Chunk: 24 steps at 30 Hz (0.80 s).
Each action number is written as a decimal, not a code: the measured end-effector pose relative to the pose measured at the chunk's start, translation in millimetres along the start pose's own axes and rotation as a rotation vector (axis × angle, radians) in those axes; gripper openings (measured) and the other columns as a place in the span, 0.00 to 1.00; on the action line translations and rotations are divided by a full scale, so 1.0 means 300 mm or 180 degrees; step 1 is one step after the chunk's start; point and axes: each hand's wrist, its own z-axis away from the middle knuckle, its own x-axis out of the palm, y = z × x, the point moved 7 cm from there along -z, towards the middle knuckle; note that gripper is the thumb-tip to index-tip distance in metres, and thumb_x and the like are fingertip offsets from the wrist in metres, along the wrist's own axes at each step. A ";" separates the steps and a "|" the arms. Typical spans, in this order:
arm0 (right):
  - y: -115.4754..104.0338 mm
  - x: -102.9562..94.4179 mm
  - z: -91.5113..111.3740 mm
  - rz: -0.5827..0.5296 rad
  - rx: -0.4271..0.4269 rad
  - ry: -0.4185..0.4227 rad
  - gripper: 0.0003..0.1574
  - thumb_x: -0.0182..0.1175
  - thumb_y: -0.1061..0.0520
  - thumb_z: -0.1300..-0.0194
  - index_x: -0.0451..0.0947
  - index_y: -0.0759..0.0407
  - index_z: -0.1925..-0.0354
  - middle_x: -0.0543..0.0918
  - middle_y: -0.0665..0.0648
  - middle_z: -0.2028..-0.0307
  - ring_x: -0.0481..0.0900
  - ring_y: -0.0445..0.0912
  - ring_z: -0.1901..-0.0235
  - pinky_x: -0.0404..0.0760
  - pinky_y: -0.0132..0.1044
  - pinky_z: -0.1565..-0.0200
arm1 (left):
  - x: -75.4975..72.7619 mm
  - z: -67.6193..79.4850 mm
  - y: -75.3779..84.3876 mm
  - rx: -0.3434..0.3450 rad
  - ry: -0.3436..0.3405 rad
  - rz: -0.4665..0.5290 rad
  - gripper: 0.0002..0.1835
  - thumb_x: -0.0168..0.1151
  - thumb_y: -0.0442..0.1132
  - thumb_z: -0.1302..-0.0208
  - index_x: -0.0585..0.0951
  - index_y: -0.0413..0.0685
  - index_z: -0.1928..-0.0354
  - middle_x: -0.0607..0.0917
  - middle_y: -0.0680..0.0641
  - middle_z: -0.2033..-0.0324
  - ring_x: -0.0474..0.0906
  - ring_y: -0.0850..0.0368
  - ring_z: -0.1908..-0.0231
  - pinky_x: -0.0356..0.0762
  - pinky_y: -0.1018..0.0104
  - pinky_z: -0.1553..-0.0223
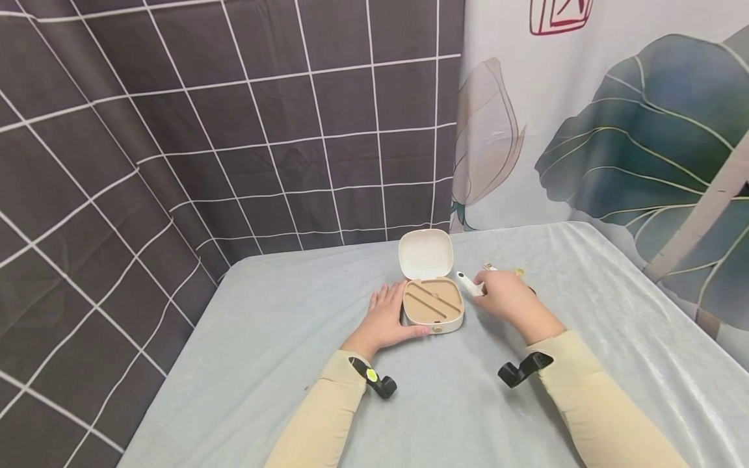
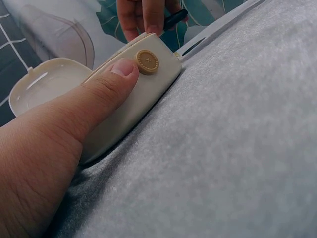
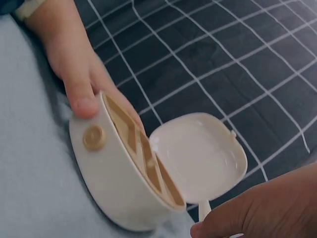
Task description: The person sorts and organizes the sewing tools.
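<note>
A small white box (image 1: 435,326) with a tan slotted insert (image 1: 429,300) stands on the table, its white lid (image 1: 426,253) raised at the back. My left hand (image 1: 385,320) holds the box at its left side. Its thumb (image 2: 111,82) lies across the front, right beside the round tan button (image 2: 147,62). To the right of the box, my right hand (image 1: 504,296) grips a slim white stick (image 1: 468,284) with a dark spot at its far end. In the right wrist view only a short piece of the stick (image 3: 203,210) shows; the hand hides the rest.
Small items lie by my right hand, partly hidden: a white-and-reddish piece (image 1: 488,266) and a yellowish one (image 1: 519,272). A pale grey cloth covers the table (image 1: 263,364). Behind it hang a dark grid-patterned curtain (image 1: 351,156) and a leaf-printed one (image 1: 643,143).
</note>
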 end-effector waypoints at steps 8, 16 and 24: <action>-0.072 0.003 0.009 -0.0026 -0.0237 0.0031 0.19 0.66 0.61 0.42 0.81 0.69 0.52 0.83 0.56 0.71 0.78 0.47 0.73 0.81 0.46 0.66 | 0.001 0.000 0.000 -0.0017 -0.0027 -0.0017 0.63 0.65 0.76 0.48 0.48 0.52 0.19 0.56 0.44 0.22 0.43 0.42 0.22 0.35 0.46 0.23; -0.128 0.015 0.022 0.0069 -0.0539 0.0091 0.16 0.68 0.62 0.44 0.83 0.67 0.57 0.83 0.55 0.72 0.79 0.46 0.72 0.81 0.46 0.64 | 0.002 0.001 -0.002 -0.0042 -0.0026 -0.0045 0.63 0.65 0.76 0.48 0.49 0.52 0.19 0.56 0.44 0.22 0.43 0.42 0.22 0.35 0.46 0.23; -0.172 0.036 0.036 0.0111 -0.0726 0.0107 0.10 0.69 0.63 0.44 0.84 0.62 0.62 0.80 0.50 0.75 0.74 0.43 0.74 0.78 0.41 0.68 | 0.005 0.000 -0.005 -0.0063 -0.0034 -0.0056 0.63 0.64 0.76 0.48 0.49 0.53 0.19 0.56 0.46 0.21 0.43 0.43 0.21 0.35 0.47 0.23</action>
